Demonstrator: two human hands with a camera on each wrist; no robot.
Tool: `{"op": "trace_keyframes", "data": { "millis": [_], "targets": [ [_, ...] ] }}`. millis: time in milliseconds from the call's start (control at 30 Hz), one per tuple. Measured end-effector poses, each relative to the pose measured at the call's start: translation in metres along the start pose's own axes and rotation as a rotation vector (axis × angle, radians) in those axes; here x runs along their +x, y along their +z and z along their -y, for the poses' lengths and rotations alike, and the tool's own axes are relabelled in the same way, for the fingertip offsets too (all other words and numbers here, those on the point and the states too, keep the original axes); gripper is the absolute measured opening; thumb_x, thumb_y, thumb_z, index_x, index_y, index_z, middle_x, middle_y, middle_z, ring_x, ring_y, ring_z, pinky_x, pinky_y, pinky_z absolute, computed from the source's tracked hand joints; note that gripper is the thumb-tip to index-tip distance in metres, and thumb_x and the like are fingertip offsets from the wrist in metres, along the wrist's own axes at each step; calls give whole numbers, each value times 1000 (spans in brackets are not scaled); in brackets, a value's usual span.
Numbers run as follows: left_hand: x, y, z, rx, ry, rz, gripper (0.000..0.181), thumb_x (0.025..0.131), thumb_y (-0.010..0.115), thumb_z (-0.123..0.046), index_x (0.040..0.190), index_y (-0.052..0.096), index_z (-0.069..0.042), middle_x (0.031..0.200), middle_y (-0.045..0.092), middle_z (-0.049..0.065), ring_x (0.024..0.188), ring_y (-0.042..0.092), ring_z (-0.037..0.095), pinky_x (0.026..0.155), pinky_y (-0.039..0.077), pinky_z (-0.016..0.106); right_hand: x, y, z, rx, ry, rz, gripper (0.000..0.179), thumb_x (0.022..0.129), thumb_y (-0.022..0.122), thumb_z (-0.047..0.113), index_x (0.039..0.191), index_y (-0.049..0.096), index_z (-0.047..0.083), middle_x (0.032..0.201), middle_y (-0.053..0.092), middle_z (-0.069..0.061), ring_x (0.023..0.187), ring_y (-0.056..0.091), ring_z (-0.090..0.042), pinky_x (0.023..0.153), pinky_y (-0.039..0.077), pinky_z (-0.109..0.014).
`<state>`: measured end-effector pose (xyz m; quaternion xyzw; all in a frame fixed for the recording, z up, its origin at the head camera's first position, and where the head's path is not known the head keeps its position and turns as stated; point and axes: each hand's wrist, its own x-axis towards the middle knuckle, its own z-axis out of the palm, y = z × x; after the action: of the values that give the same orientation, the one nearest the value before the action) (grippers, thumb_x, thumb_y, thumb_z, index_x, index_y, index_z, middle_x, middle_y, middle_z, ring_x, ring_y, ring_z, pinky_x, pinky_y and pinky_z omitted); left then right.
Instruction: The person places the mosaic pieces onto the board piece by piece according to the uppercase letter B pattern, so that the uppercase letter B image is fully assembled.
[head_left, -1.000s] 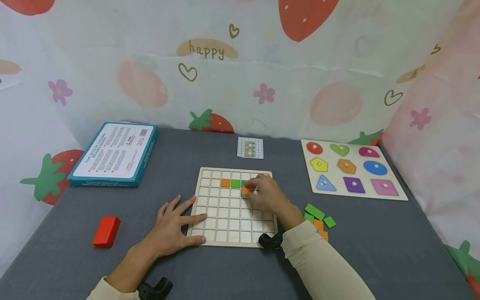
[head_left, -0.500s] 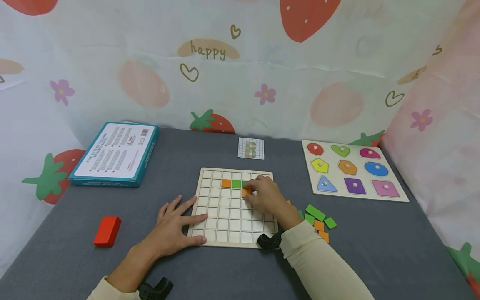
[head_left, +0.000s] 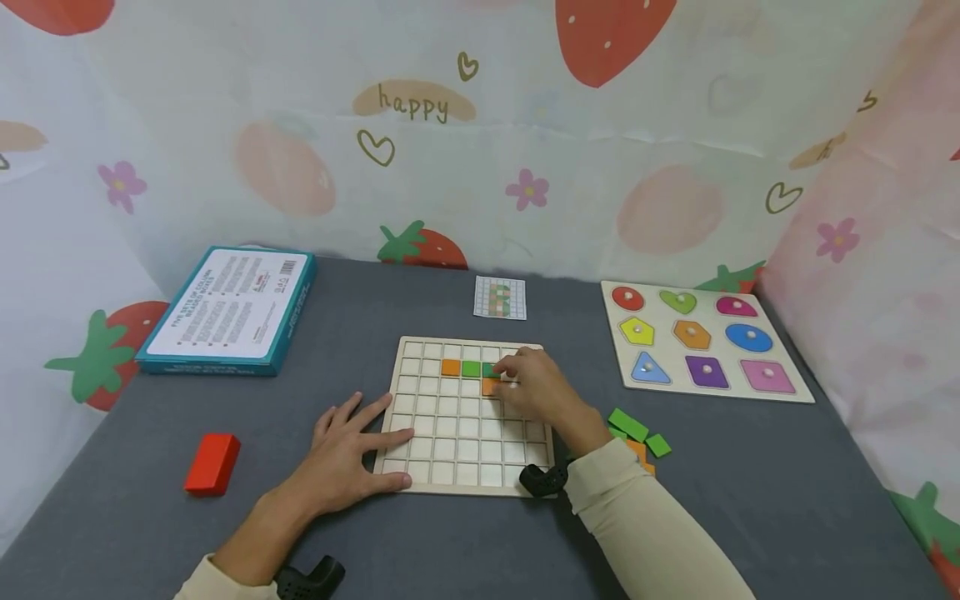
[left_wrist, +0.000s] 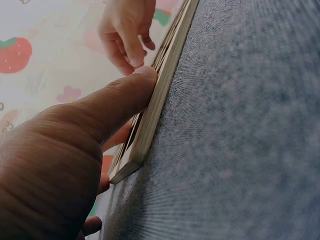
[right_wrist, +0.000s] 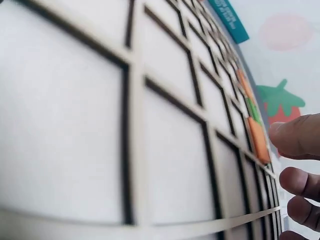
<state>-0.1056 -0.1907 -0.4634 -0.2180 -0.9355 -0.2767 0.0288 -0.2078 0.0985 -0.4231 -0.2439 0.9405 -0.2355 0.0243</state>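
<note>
A wooden grid board (head_left: 447, 451) lies flat on the grey cloth. My left hand (head_left: 341, 458) is spread over its left edge; in the left wrist view its thumb (left_wrist: 125, 95) lies along the rim. One row on the board bears an orange tile (head_left: 450, 367), a green tile (head_left: 471, 368) and a darker green tile (head_left: 489, 369). Below the last sits another orange tile (head_left: 490, 387), lying in its cell. Just right of these, my right hand (head_left: 536, 387) hovers with fingers half bent and nothing between them. In the right wrist view, its thumb (right_wrist: 297, 135) is apart from that orange tile (right_wrist: 258, 140).
Loose green tiles (head_left: 628, 424) and orange ones lie right of the board, partly behind the right sleeve. A pattern card (head_left: 500, 298) lies behind it. A shape puzzle (head_left: 678, 333) is at back right, a teal box (head_left: 228, 308) at back left, a red block (head_left: 213, 464) at left.
The right hand has let go of the orange tile, which now rests in a cell below the darker green one, and has shifted slightly right. The left hand has stayed in place.
</note>
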Motion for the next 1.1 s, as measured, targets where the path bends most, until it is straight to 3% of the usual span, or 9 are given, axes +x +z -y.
{"op": "trace_keyframes", "data": {
  "millis": [200,400,600,833,1100],
  "targets": [
    [-1,3,0,0,-10,2,63,74,76,-58,126,69,-23,150,37,14,137,17,49,101,9,69,-1,7,-4,-10,-5,18,18,87,73,20,103,75,11,93,59,-4,85,54,-20,73,46,-38],
    [0,2,1,-6,-1,2,62,75,74,-59,126,68,-23,149,37,14,137,18,49,101,10,69,-3,1,-8,38,-39,-27,19,87,72,17,104,74,7,92,60,-7,85,54,-24,73,46,-39],
    [0,0,1,-15,-1,8,61,77,73,-58,126,68,-24,149,37,14,137,18,49,101,10,69,-17,-24,-6,90,-20,-81,25,89,70,15,112,71,6,98,58,-9,88,50,-27,71,43,-42],
    [0,-1,1,-11,-12,9,62,76,74,-59,126,68,-24,150,37,14,137,18,48,101,9,69,-44,-62,0,96,-53,-173,28,87,73,13,115,71,6,106,60,-8,98,51,-30,76,45,-45],
    [2,-1,1,-20,-20,29,64,75,74,-59,128,67,-24,151,34,13,138,15,47,103,7,67,-76,-84,-15,83,-70,-277,29,85,75,9,113,71,6,104,61,-7,98,55,-27,77,48,-45]
  ]
}}
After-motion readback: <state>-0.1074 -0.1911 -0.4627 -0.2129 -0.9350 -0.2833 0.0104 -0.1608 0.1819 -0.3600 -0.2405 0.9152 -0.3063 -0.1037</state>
